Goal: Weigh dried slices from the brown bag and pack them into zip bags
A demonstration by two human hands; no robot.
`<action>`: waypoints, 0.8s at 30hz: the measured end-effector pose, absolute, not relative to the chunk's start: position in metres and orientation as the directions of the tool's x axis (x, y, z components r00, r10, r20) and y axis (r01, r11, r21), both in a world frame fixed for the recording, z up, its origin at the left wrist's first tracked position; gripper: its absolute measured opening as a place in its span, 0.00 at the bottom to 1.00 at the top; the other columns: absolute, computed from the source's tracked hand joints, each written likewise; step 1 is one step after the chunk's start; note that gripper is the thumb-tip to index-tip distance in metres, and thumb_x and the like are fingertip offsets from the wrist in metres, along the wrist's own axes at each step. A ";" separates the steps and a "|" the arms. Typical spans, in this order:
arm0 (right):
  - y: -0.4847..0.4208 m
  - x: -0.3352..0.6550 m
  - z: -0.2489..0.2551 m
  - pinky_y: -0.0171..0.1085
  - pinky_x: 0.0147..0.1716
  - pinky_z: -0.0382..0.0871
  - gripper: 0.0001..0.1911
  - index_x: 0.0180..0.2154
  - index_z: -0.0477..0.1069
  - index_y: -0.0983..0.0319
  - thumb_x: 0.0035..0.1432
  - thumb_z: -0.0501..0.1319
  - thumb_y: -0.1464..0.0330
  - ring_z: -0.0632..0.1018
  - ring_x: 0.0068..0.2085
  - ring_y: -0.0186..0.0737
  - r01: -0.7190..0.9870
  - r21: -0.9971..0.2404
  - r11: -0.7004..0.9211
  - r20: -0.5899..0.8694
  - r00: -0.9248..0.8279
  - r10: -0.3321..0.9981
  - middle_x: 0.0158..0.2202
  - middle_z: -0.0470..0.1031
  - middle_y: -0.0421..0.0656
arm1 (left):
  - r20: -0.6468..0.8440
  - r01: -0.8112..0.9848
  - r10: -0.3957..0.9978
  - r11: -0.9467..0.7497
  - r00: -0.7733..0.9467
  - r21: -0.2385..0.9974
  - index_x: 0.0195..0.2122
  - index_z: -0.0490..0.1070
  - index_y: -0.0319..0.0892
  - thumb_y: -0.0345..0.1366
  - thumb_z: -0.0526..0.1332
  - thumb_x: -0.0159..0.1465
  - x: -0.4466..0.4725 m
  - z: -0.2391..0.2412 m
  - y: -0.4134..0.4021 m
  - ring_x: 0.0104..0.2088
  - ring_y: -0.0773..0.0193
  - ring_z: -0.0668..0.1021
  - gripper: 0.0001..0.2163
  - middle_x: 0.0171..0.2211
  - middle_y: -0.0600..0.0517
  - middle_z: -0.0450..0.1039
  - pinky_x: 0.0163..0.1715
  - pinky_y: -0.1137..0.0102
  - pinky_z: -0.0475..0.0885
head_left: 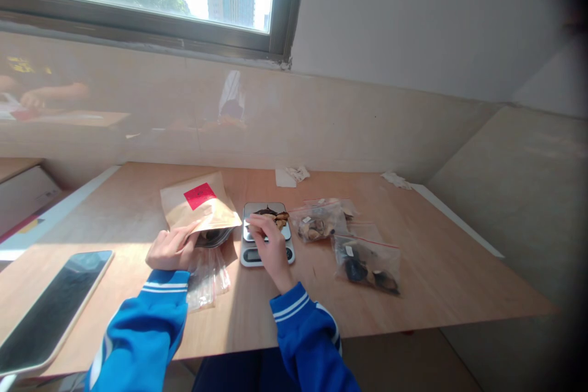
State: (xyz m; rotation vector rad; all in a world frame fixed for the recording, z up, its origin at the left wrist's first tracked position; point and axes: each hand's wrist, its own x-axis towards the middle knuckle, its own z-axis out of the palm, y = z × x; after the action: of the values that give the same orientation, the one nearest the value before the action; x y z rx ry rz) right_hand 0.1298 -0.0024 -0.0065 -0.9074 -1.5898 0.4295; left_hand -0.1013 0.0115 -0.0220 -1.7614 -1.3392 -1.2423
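My left hand point(172, 247) is closed on the lower edge of a brown paper bag point(190, 205) with a red label. Under the bag, a dark dish point(219, 237) shows in part, and several clear zip bags point(207, 282) lie below it. My right hand point(273, 251) is over a small white kitchen scale point(245, 260). Its fingers are bent and drawn together at dried brown pieces point(278, 217) that look like mushroom slices, on the scale's metal plate. Whatever is between those fingertips is hidden, and the hand covers part of the display.
Right of the scale lie clear zip bags point(316, 226) of dried pieces, one of them with darker pieces point(367, 266). A phone point(55, 309) rests at the table's left. Crumpled paper point(298, 173) lies by the wall, with more paper point(396, 180) farther right.
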 end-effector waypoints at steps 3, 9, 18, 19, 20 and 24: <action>0.023 0.140 -0.004 0.39 0.51 0.70 0.13 0.46 0.74 0.58 0.62 0.55 0.72 0.75 0.50 0.40 0.343 -0.732 0.589 0.628 0.004 0.778 0.47 0.75 0.46 | 0.917 0.947 0.397 -0.309 0.045 0.087 0.40 0.79 0.46 0.36 0.61 0.61 -0.101 -0.021 0.012 0.25 0.65 0.70 0.09 0.32 0.56 0.81 0.26 0.72 0.63; 0.055 0.147 -0.004 0.40 0.53 0.68 0.15 0.47 0.74 0.58 0.61 0.55 0.73 0.75 0.51 0.41 0.392 -0.736 0.551 0.531 -0.169 0.830 0.49 0.76 0.45 | 0.919 0.956 0.394 -0.273 0.011 0.106 0.39 0.79 0.46 0.36 0.63 0.61 -0.097 -0.019 0.011 0.24 0.66 0.70 0.08 0.30 0.56 0.81 0.25 0.72 0.62; 0.037 0.164 -0.011 0.41 0.54 0.67 0.15 0.50 0.72 0.58 0.64 0.54 0.69 0.72 0.53 0.41 0.506 -0.689 0.518 0.623 0.050 0.780 0.50 0.70 0.48 | 0.905 0.959 0.425 -0.264 0.021 0.101 0.38 0.80 0.46 0.37 0.62 0.61 -0.097 -0.018 0.009 0.25 0.66 0.70 0.08 0.31 0.57 0.81 0.26 0.72 0.63; 0.033 0.169 -0.013 0.42 0.53 0.68 0.15 0.50 0.73 0.58 0.64 0.54 0.68 0.72 0.52 0.41 0.532 -0.693 0.486 0.627 0.112 0.771 0.48 0.69 0.49 | 0.902 0.960 0.432 -0.260 0.020 0.103 0.39 0.80 0.46 0.37 0.62 0.61 -0.097 -0.018 0.009 0.25 0.65 0.71 0.08 0.31 0.56 0.81 0.26 0.72 0.63; 0.030 0.174 -0.016 0.42 0.51 0.69 0.15 0.50 0.73 0.59 0.64 0.54 0.67 0.72 0.50 0.42 0.550 -0.700 0.456 0.627 0.165 0.762 0.47 0.69 0.49 | 0.900 0.960 0.436 -0.259 0.018 0.107 0.39 0.80 0.46 0.37 0.62 0.61 -0.097 -0.018 0.008 0.25 0.65 0.71 0.08 0.32 0.56 0.81 0.27 0.72 0.64; 0.018 0.194 -0.029 0.44 0.48 0.70 0.16 0.50 0.71 0.62 0.64 0.54 0.65 0.73 0.45 0.41 0.567 -0.714 0.410 0.617 0.233 0.752 0.42 0.71 0.49 | 0.888 0.950 0.459 -0.280 0.007 0.137 0.41 0.79 0.47 0.37 0.61 0.61 -0.098 -0.019 0.007 0.26 0.64 0.72 0.09 0.33 0.55 0.81 0.28 0.71 0.65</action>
State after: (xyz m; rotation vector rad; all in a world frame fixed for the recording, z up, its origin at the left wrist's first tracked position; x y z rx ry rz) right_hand 0.1944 0.0185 -0.0287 -1.2592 -1.4394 0.1884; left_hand -0.0977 0.0069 -0.0186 -1.7709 -1.4468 -1.2313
